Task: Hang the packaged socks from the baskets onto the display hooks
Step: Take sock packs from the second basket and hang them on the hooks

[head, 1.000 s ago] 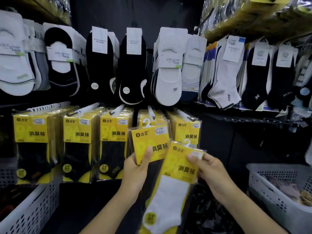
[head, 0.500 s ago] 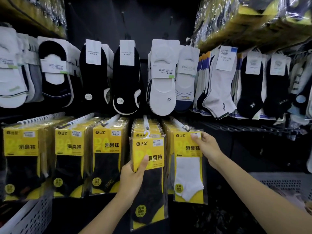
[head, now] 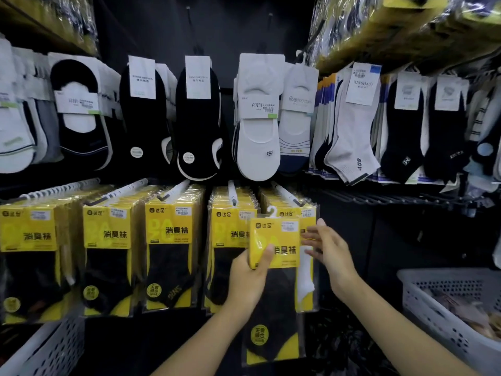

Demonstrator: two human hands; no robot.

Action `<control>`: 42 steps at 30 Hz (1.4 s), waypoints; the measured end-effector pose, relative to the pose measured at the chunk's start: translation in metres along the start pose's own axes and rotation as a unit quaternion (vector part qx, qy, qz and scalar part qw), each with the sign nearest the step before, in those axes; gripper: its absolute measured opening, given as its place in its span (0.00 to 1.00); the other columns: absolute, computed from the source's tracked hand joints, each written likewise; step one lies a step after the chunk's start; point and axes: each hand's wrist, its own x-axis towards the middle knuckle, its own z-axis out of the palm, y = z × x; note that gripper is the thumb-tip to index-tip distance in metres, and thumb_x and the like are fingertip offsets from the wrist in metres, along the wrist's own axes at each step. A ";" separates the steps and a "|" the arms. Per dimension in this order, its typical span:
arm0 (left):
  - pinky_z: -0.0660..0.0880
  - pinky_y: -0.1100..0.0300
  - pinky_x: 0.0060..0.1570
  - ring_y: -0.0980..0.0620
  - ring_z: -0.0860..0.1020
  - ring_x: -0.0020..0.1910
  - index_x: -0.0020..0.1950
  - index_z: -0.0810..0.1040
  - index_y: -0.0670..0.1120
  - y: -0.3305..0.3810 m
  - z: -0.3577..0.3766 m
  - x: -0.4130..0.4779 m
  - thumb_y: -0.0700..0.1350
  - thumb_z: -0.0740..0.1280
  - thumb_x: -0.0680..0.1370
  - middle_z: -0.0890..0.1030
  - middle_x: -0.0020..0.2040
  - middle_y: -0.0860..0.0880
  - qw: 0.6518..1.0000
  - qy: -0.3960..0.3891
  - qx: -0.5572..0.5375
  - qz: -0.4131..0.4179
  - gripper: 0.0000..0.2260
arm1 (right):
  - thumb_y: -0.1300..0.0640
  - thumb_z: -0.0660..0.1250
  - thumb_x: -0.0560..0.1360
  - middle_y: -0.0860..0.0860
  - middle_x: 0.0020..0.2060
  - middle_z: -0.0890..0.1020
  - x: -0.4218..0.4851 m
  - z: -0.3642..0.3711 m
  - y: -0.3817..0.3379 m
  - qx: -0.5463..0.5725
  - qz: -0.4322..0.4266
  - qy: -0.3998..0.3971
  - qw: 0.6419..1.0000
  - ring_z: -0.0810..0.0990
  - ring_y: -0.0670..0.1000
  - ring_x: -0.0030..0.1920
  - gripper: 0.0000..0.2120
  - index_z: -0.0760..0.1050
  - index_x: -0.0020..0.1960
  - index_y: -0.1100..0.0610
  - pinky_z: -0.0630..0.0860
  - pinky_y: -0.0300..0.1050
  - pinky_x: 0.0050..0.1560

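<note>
My left hand (head: 250,278) grips a yellow pack of black socks (head: 273,289) by its left edge, thumb across the yellow card. The pack's white hanger (head: 272,211) sits just below the tip of the rightmost lower display hook (head: 284,195). Behind the pack, a white-sock pack (head: 306,272) hangs on that hook. My right hand (head: 329,251) hovers with fingers spread beside the held pack's right edge, in front of the white-sock pack, gripping nothing. Rows of matching yellow packs (head: 168,248) fill the lower hooks.
Loose socks on cards (head: 257,118) hang on the upper row. A white perforated basket (head: 444,308) stands at the lower right, with goods inside. Another white basket (head: 51,348) sits at the lower left. Wrapped bundles (head: 406,25) fill the shelf overhead.
My right hand let go of the white-sock pack, which now hangs on the rightmost hook, and drew back. My left hand carried the black-sock pack right, in front of that hook.
</note>
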 end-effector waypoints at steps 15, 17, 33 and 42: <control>0.71 0.63 0.60 0.56 0.73 0.62 0.71 0.65 0.51 -0.009 0.064 0.004 0.52 0.64 0.79 0.74 0.63 0.53 0.999 0.020 0.009 -0.035 0.22 | 0.61 0.65 0.78 0.51 0.46 0.83 0.025 -0.010 -0.013 -0.031 -0.037 0.005 0.999 0.82 0.45 0.43 0.09 0.76 0.57 0.59 0.77 0.31 0.33; 0.69 0.64 0.61 0.56 0.71 0.64 0.71 0.65 0.51 -0.010 0.064 0.005 0.51 0.64 0.79 0.73 0.64 0.54 0.998 0.034 -0.003 -0.043 0.21 | 0.60 0.65 0.78 0.50 0.45 0.83 0.032 -0.004 -0.013 -0.042 -0.035 -0.012 0.998 0.82 0.44 0.42 0.08 0.75 0.57 0.59 0.76 0.31 0.32; 0.56 0.52 0.73 0.53 0.55 0.76 0.77 0.48 0.58 -0.010 0.048 0.049 0.64 0.55 0.75 0.55 0.78 0.55 0.999 -0.022 0.004 -0.032 0.33 | 0.34 0.67 0.63 0.49 0.68 0.73 0.062 -0.005 0.017 -0.013 0.018 -0.082 0.996 0.75 0.48 0.64 0.44 0.62 0.74 0.51 0.71 0.52 0.66; 0.55 0.61 0.68 0.58 0.54 0.75 0.75 0.39 0.62 -0.016 0.049 0.063 0.66 0.52 0.74 0.50 0.78 0.59 0.995 -0.095 0.000 -0.027 0.34 | 0.38 0.65 0.69 0.46 0.56 0.83 0.063 -0.003 0.026 0.021 -0.026 -0.152 0.988 0.82 0.45 0.55 0.24 0.73 0.63 0.45 0.76 0.44 0.54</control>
